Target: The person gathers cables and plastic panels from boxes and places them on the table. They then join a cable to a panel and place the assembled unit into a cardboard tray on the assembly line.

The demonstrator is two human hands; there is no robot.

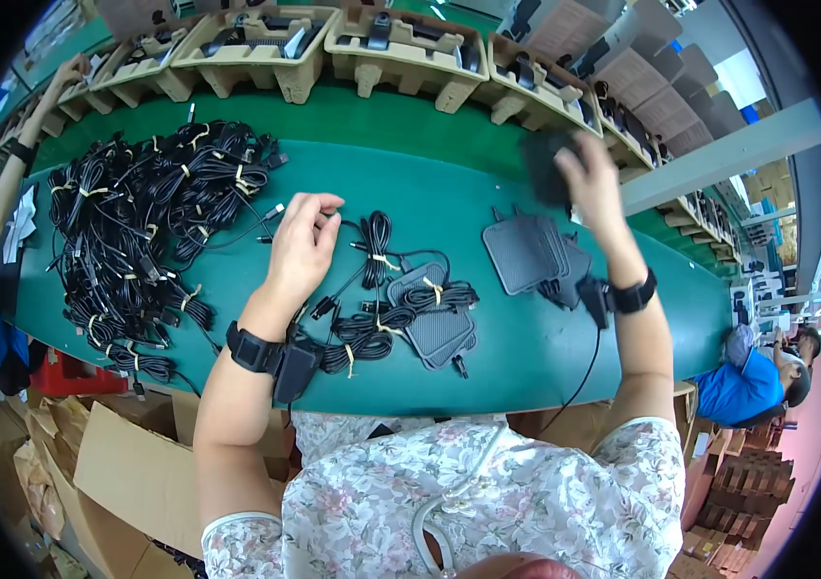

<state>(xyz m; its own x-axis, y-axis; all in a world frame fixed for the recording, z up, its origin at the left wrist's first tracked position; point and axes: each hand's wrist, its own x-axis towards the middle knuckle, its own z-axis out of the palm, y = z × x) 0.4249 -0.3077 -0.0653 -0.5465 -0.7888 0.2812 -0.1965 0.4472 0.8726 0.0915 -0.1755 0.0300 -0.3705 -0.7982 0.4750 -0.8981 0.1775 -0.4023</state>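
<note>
My right hand (592, 179), smeared by motion, grips a dark flat pad (547, 169) above the far right of the green table. Below it lie several grey ribbed flat pads (517, 253), overlapping. My left hand (306, 239) hovers over the table's middle, fingers loosely curled, thumb and forefinger apart with nothing seen between them. Beside it on the right rests a tied bundle of black cable (377, 249). More tied cables (362, 343) lie nearer me, partly over other ribbed pads (437, 333). A big heap of tied black cables (131, 207) covers the table's left.
Along the far edge runs a row of moulded pulp trays (406, 60) holding black parts. A grey metal bar (719, 159) slants in from the right. An open cardboard box (145, 473) stands below left. Co-workers in blue sit at both sides; one arm (20, 159) reaches toward the trays.
</note>
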